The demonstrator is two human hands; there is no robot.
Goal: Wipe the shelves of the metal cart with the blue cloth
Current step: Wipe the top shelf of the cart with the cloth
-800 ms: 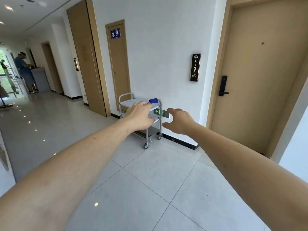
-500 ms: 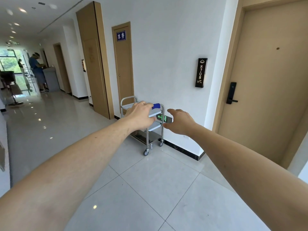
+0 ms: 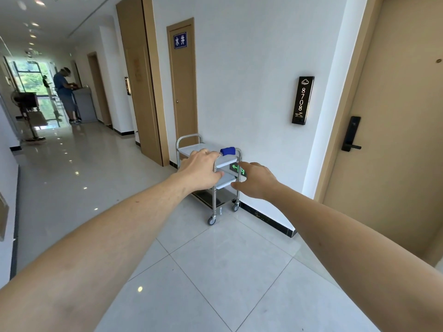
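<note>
Mid-frame, my left hand [image 3: 200, 171] and right hand [image 3: 257, 179] reach out empty, fingers apart, toward the rolled blue cloth [image 3: 227, 150] on the three-shelf steel cart [image 3: 225, 180].

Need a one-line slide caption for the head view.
Both empty hands, left hand and right hand, reach toward the metal cart carrying the blue cloth.

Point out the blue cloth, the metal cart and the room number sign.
blue cloth [image 3: 227, 150]: head view, middle of the roll on the top shelf.
metal cart [image 3: 188, 137]: head view, far handle bar.
room number sign [image 3: 302, 100]: head view, on the digits.
</note>
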